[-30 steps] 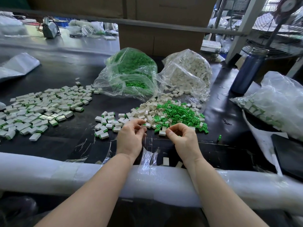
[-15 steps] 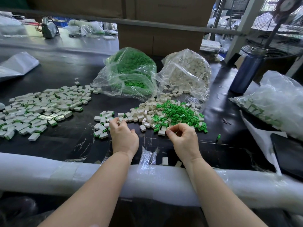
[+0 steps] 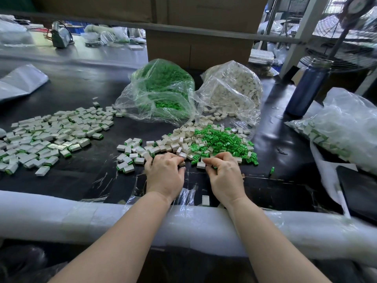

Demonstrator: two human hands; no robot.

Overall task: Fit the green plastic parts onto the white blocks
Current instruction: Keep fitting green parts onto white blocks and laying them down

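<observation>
A mixed heap of loose green plastic parts [image 3: 222, 139] and white blocks [image 3: 179, 137] lies on the black table just beyond my hands. My left hand [image 3: 163, 174] has its fingers curled at the heap's near edge and pinches a white block [image 3: 182, 155]. My right hand [image 3: 224, 176] is curled beside it, and a bit of a green part [image 3: 215, 167] shows under its fingers. A white block [image 3: 201, 165] lies by the right thumb. Finished blocks with green edges sit in a small group [image 3: 130, 158] to the left and a large spread [image 3: 51, 135] farther left.
Behind the heap stand a clear bag of green parts [image 3: 163, 90] and a clear bag of white blocks [image 3: 234, 88]. A blue bottle [image 3: 308, 86], a bag of finished pieces [image 3: 346, 129] and a black slab [image 3: 359, 190] are at the right. A white padded rail [image 3: 102, 219] runs along the near edge.
My left hand went left to the small group of finished blocks, then came back right to the heap's edge. My right hand stayed almost in place.
</observation>
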